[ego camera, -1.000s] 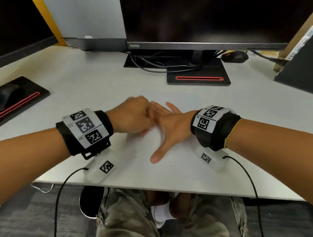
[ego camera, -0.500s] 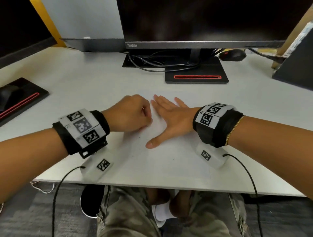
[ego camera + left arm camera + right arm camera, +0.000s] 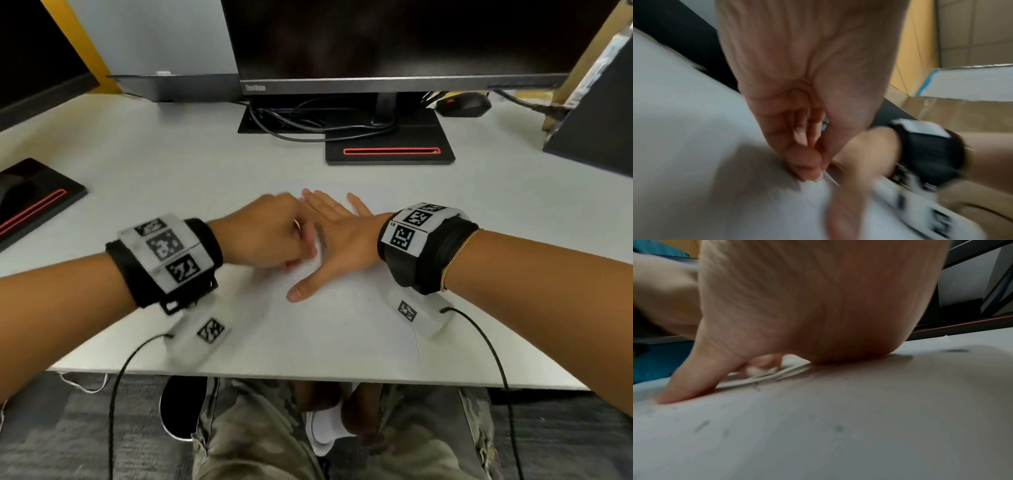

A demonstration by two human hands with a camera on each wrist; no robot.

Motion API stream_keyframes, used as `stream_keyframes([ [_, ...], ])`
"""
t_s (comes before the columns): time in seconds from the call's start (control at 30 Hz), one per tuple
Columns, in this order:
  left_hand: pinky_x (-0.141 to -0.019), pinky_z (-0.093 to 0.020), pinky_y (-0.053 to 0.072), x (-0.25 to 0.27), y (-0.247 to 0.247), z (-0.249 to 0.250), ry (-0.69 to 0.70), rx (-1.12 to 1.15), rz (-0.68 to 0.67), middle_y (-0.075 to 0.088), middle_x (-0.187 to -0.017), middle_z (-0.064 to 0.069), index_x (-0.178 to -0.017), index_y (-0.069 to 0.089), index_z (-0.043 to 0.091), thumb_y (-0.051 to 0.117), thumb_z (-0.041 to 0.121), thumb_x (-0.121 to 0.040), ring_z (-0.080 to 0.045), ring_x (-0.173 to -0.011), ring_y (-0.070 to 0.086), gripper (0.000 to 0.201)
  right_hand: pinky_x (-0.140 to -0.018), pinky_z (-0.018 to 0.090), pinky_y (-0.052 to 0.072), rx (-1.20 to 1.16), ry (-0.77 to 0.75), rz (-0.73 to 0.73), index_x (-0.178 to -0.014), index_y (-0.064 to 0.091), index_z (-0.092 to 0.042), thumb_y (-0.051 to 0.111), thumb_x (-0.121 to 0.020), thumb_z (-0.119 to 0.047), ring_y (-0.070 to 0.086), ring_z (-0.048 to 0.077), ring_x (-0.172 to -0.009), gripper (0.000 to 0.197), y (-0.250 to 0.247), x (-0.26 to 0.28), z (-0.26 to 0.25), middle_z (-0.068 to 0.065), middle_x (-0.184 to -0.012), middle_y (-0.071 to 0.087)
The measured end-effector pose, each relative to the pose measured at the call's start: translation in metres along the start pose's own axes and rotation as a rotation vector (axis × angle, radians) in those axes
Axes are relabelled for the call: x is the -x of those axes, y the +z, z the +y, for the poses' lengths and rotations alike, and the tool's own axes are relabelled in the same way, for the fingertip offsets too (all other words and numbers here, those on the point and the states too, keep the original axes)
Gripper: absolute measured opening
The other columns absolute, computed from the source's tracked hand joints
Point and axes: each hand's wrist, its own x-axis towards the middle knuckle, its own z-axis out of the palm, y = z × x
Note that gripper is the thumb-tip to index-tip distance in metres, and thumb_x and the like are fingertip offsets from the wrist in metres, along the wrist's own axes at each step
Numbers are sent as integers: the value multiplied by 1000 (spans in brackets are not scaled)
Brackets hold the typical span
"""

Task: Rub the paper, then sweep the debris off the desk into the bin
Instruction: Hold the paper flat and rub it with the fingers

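A white sheet of paper lies on the white desk near its front edge. My right hand lies flat on it with straight fingers and the thumb spread toward me. My left hand, blurred with motion, is curled just left of it and pinches a small white eraser against the paper. In the left wrist view its fingertips press down beside the right hand. Dark specks of debris lie on the paper by the right thumb.
A dark monitor stands at the back on a black base, with cables and a mouse behind. A black pad lies at the left, a dark box at the right. No bin shows.
My left hand has slid back and forth on the paper beside the right hand and now blurs toward it. The right hand has stayed flat on the sheet.
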Motion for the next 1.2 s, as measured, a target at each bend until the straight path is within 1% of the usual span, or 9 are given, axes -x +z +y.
stream_keyframes([
  [0.1,-66,-20,51,-9,-8,-7,-68,30,146,74,-62,5,-80,74,17,74,17,-90,-7,-65,72,10,-126,51,-23,24,1,6,-164,-27,-30,64,-61,-101,-37,2,-152,156,-1,3,-2,-13,-169,-39],
  [0.23,-72,-24,59,-4,3,4,10,26,-29,75,-62,3,-81,74,14,72,14,-91,-6,-59,71,10,-125,53,-24,7,-13,1,-168,-15,-39,65,-61,-100,-39,4,-152,146,-2,3,-3,-12,-169,-39],
  [0.37,-78,-35,63,-12,-6,-6,-46,34,94,77,-67,0,-82,75,13,73,17,-91,-12,-65,74,9,-126,52,-23,23,-7,6,-165,-25,-33,64,-60,-102,-37,3,-153,154,-1,3,-2,-12,-170,-38],
  [0.6,-78,-35,61,-10,-18,-17,-25,-19,37,75,-65,9,-81,71,23,77,22,-90,0,-60,67,11,-125,52,-25,22,-2,-2,-165,-26,-33,64,-59,-102,-39,2,-152,156,-1,4,-1,-13,-169,-39],
  [0.77,-67,-22,54,2,-10,-13,63,-33,-163,76,-69,7,-84,72,22,75,24,-93,-6,-62,70,9,-123,53,-27,0,-9,-41,-164,-14,-52,64,-56,-103,-43,2,-149,142,-3,6,-1,-13,-166,-43],
  [0.87,-70,-24,51,-3,-18,-23,15,-25,-21,76,-70,9,-84,73,24,75,25,-93,-3,-64,69,10,-123,53,-27,-2,-14,-38,-160,-18,-57,63,-56,-104,-43,2,-149,140,-3,5,-2,-14,-166,-43],
  [1.0,-67,-21,55,4,-5,-12,91,-31,-180,76,-70,5,-83,71,22,73,21,-92,-6,-64,70,9,-123,52,-27,10,-7,-30,-164,-4,-54,63,-55,-104,-43,1,-148,138,-1,3,-1,-13,-166,-43],
  [1.1,-70,-25,54,-1,-13,-16,33,-10,-92,77,-69,6,-84,72,20,75,22,-92,-5,-62,71,9,-123,52,-28,0,-17,-33,-162,-11,-56,63,-55,-104,-44,0,-148,139,-1,3,-2,-14,-166,-43],
  [1.2,-67,-25,54,1,-4,-6,96,-51,-96,75,-65,7,-80,68,20,69,18,-91,-2,-59,67,11,-123,52,-28,1,-13,-26,-163,14,-57,64,-58,-102,-44,1,-148,125,-1,3,-2,-11,-167,-43],
])
